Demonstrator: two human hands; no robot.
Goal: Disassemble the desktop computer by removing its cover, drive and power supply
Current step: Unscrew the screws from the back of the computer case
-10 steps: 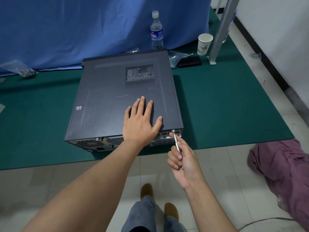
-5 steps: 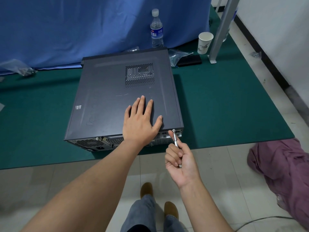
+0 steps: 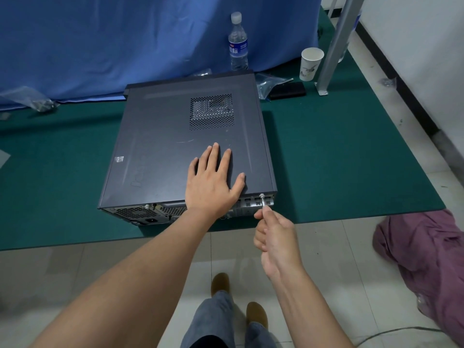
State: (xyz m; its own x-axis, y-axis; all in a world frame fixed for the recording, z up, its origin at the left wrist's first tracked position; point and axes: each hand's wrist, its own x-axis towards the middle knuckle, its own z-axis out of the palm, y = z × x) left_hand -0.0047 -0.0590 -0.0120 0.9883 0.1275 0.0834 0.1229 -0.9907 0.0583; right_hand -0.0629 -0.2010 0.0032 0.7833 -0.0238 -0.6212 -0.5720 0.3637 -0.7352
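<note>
Lying on its side on the green table (image 3: 339, 172), the computer (image 3: 180, 146) is still wearing its cover, so the first step is under way. Flattening its straight fingers on the panel, the left hand (image 3: 211, 184) is steadying the case. Curling around a screwdriver (image 3: 263, 203), the right hand (image 3: 275, 237) is working the rear-corner screw (image 3: 261, 195); next probably comes freeing it and sliding the cover off.

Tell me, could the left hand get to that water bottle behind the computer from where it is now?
Probably yes. The left hand lies flat on the computer cover, holding nothing, and nothing stands between it and the water bottle beyond the case's far edge; it would mean a long stretch.
</note>
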